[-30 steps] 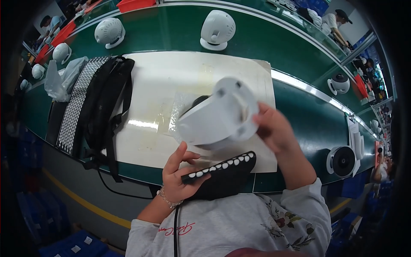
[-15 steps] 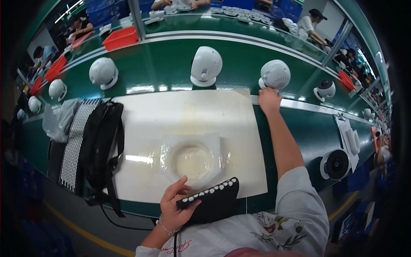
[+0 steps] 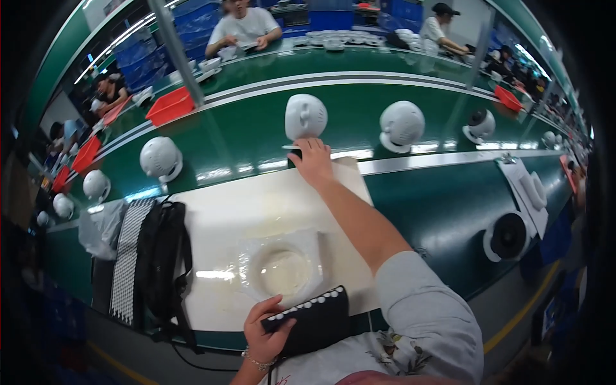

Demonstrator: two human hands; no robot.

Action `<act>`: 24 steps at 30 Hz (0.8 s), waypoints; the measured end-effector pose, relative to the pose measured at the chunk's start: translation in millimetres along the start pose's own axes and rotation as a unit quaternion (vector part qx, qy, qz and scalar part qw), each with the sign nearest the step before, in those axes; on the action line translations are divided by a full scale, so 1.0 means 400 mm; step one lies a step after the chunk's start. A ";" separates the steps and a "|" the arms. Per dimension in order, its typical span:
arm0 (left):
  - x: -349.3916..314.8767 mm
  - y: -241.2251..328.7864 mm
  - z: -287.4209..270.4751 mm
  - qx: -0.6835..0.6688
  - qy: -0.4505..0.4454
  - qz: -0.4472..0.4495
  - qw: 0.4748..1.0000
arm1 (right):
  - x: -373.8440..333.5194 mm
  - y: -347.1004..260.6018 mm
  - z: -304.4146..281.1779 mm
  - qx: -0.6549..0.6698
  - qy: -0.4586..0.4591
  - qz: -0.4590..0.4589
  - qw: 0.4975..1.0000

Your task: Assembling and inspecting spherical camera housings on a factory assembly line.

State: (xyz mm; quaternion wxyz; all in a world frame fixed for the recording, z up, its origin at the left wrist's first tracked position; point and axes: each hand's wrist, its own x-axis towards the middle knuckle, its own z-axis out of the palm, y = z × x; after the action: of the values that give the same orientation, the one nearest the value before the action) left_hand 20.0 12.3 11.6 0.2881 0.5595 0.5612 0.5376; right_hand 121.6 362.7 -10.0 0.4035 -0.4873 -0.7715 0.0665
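Note:
My right hand [image 3: 314, 160] reaches across the bench to the middle white round-headed device [image 3: 305, 117] on a disc base. Its fingers close on the front of that base, and the thumb lies at the base's left side; the fingertips are partly hidden. Close to my body, my left hand [image 3: 266, 333] grips a flat black piece [image 3: 317, 321] with a row of white round dots along its upper edge. Just beyond that hand, a white foam block [image 3: 247, 260] with a round hollow lies on a pale board [image 3: 215, 237].
More white devices [image 3: 402, 125] stand in a row along the green belt [image 3: 250, 122]. A black strap bag [image 3: 167, 256] and a white-dotted strip [image 3: 131, 263] lie left. Right are a clipboard [image 3: 513, 176] and a black-faced round unit [image 3: 508, 236]. Co-workers [image 3: 244, 29] sit opposite.
My right hand has moved left from the base of the right-hand device to that of the middle one. The view has shifted; my left hand still holds the black piece.

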 end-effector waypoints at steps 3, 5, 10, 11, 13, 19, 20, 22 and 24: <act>-0.011 0.007 0.003 0.011 0.031 -0.013 0.999 | 0.005 0.067 0.029 0.139 0.200 -0.043 0.969; -0.021 -0.003 -0.003 0.005 0.036 0.000 0.999 | -0.032 -0.010 -0.043 0.263 0.162 0.029 0.951; -0.023 -0.016 0.003 -0.022 0.079 0.029 0.996 | -0.167 -0.149 -0.279 0.552 -0.103 0.139 0.816; -0.026 -0.016 0.004 -0.035 0.078 -0.012 0.996 | -0.193 -0.182 -0.312 0.581 -0.142 0.172 0.783; -0.027 -0.016 0.006 -0.015 0.081 0.013 0.996 | -0.234 -0.234 -0.344 0.609 -0.212 0.210 0.735; -0.031 -0.020 0.014 -0.005 0.106 0.064 0.992 | -0.296 -0.291 -0.369 0.539 -0.348 0.190 0.743; -0.033 -0.022 0.007 -0.004 0.105 0.065 0.992 | -0.285 -0.291 -0.381 0.538 -0.367 0.199 0.732; -0.044 -0.028 -0.018 -0.022 0.066 0.056 0.996 | -0.303 -0.272 -0.413 0.487 -0.383 0.157 0.769; -0.055 -0.018 -0.035 -0.026 0.076 0.049 0.996 | -0.343 -0.255 -0.416 0.206 -0.185 -0.149 0.949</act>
State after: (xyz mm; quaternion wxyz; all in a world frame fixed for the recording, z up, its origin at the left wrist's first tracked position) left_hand 9.4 -10.6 2.3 0.2326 0.5363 0.5391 0.6064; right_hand 192.2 151.1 74.7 0.3503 -0.2520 -0.8661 0.2523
